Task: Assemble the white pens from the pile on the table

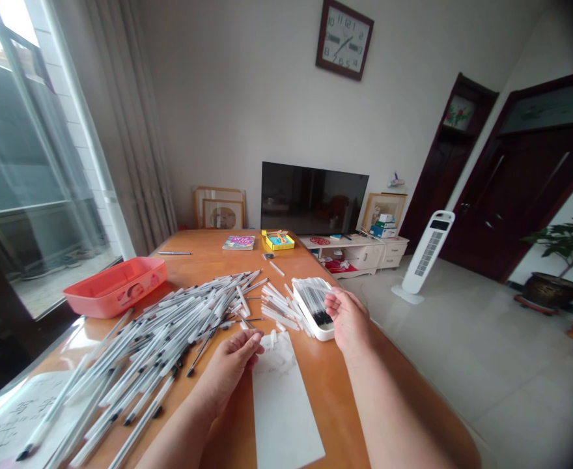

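Observation:
My left hand (232, 363) lies at the left edge of a white sheet of paper (282, 404), fingers curled, thumb toward the paper; whether it holds anything I cannot make out. My right hand (348, 318) rests against the near end of a white rectangular tray (302, 299) that holds several black-tipped pens; its fingers curl at the tray's rim. A big heap of clear pens with black tips (169, 335) spreads over the wooden table (330, 384) left of my hands. A smaller bunch of clear tubes (277, 306) lies beside the tray.
A pink plastic basket (115, 285) stands at the table's left side. A book (238, 242), a yellow box (277, 240) and a lone pen (174, 253) lie at the far end. Beyond are a television, a white tower fan (426, 254) and dark doors.

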`<state>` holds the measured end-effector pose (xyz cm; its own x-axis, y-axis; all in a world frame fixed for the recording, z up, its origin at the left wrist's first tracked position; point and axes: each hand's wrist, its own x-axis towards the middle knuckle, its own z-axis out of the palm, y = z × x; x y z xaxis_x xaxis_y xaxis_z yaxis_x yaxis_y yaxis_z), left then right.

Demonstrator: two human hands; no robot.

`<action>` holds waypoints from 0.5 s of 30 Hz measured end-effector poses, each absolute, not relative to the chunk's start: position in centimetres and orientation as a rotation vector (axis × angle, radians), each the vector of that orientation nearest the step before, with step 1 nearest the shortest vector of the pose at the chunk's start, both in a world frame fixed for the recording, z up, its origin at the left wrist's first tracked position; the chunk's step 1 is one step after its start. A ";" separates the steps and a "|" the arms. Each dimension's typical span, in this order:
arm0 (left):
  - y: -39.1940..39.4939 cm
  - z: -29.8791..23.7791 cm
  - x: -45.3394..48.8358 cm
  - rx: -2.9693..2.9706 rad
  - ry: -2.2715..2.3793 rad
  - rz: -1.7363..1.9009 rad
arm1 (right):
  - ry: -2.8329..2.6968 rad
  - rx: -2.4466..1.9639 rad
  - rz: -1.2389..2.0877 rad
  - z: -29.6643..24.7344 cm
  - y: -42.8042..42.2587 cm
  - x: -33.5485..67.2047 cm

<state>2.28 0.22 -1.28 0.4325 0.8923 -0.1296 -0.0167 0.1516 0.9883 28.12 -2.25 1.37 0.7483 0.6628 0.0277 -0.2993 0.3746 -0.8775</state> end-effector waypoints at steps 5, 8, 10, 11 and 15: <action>-0.2 -1.1 2.3 1.270 0.922 0.808 | -0.358 -1.023 0.556 0.6 -2.2 28.3; -0.4 -0.9 2.4 1.282 0.913 0.810 | -0.361 -1.038 0.506 0.1 -2.2 28.2; -0.4 -0.9 2.4 1.288 0.911 0.812 | -0.370 -1.042 0.480 -0.1 -2.2 28.4; -0.4 -1.0 2.4 1.285 0.911 0.812 | -0.372 -1.044 0.468 -0.1 -2.1 28.5; -0.5 -0.9 2.2 1.286 0.921 0.793 | -0.351 -1.069 0.412 -0.1 -1.9 29.2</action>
